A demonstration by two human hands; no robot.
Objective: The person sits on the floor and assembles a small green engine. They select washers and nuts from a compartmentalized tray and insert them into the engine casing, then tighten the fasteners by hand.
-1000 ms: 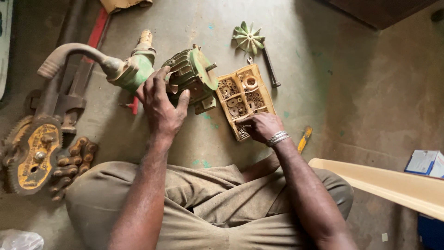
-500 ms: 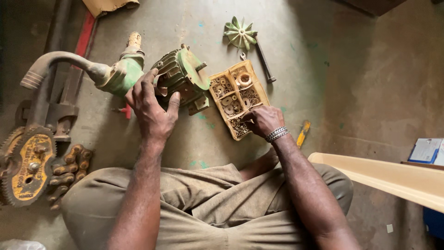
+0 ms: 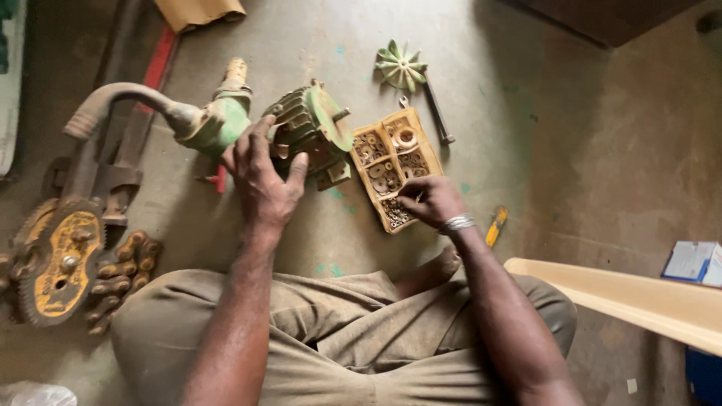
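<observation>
I sit on a concrete floor. My left hand [image 3: 261, 177] grips a green finned motor housing [image 3: 312, 129], which lies tilted on the floor beside a green pump body [image 3: 218, 120] with a curved grey pipe. My right hand [image 3: 426, 201] reaches with pinched fingers into the near corner of a yellow compartment tray [image 3: 394, 167] filled with several washers, nuts and small rusty parts. Whether those fingers hold a part is hidden. A metal bracelet circles my right wrist.
A green fan impeller [image 3: 401, 66] and a dark wrench [image 3: 435, 113] lie beyond the tray. A yellow sprocket wheel with chain [image 3: 56, 259] sits at left by a red-handled pipe wrench [image 3: 158, 68]. A yellow screwdriver handle [image 3: 495, 227] and a pale plank [image 3: 624, 301] lie right.
My view has shifted slightly. My left hand stays on the motor housing, and my right hand has dug further into the tray's near compartment.
</observation>
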